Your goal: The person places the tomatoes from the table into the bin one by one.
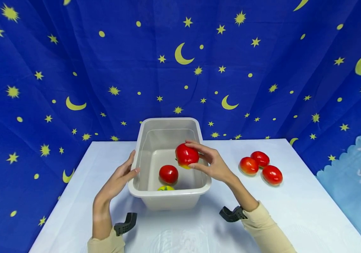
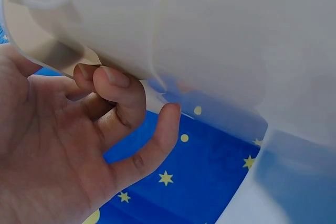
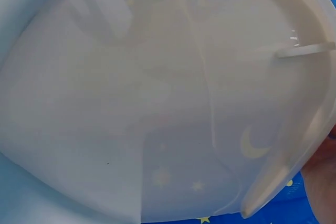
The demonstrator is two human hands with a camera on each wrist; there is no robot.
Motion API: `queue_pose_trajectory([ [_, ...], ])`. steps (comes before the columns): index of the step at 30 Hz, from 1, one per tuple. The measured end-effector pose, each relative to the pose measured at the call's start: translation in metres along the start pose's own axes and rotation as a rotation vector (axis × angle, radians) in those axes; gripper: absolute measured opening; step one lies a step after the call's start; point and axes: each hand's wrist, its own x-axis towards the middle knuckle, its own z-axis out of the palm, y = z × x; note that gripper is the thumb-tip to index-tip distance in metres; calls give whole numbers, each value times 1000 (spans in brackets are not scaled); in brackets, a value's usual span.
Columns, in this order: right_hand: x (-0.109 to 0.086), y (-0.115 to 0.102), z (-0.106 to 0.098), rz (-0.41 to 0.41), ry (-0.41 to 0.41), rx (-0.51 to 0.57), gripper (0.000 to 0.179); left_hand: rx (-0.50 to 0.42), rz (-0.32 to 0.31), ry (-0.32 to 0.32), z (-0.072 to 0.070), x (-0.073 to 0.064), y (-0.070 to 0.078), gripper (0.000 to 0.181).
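Observation:
A light grey plastic bin (image 1: 171, 201) stands on the white table. My left hand (image 1: 117, 179) grips its left rim, thumb on top; in the left wrist view the left hand's fingers (image 2: 118, 85) curl under the rim. Over the right half of the bin, my right hand (image 1: 212, 162) holds a glossy red fruit (image 1: 186, 154) with a yellow patch below, between thumb and fingers. On the bin floor lies a red tomato-like fruit (image 1: 168, 174). Nearer the front wall a yellow and green item (image 1: 166, 188) is partly hidden by the rim.
Right of the bin, three glossy red tomato-like fruits (image 1: 260, 159) sit grouped on the white table (image 1: 307, 211). A blue curtain (image 1: 155, 70) with yellow moons and stars hangs right behind the table. Black camera mounts (image 1: 126, 224) are worn on both wrists.

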Motion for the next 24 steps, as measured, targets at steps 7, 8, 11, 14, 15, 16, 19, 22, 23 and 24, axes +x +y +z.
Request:
queue_pose_trajectory([
  [7,-2,3,1,-2,6,-44,58,2,3,-2,0,-1,-2,69],
  [8,-3,4,0,-6,12,-57,58,4,3,-1,0,-1,-2,69],
  [11,-4,5,-2,-14,35,-88,58,10,-2,3,0,-2,-1,68],
  [14,-5,7,-5,-21,44,-100,58,12,-1,4,-1,-2,-1,67],
  [15,-6,7,-6,-20,45,-103,58,12,0,4,-1,-3,-1,67],
  [16,-6,7,-7,-19,44,-106,58,9,0,3,-1,-3,-1,67],
  [19,-7,8,-11,-15,46,-110,59,4,2,3,-1,-2,-1,67],
  [22,-7,8,-17,-8,58,-116,61,-6,-1,0,-2,-1,-1,67],
  [23,-8,8,-19,-2,63,-116,62,-9,-4,-1,-1,-1,-1,67],
  [24,-8,7,-22,3,70,-118,62,-10,-8,-1,-1,-1,-1,67],
])
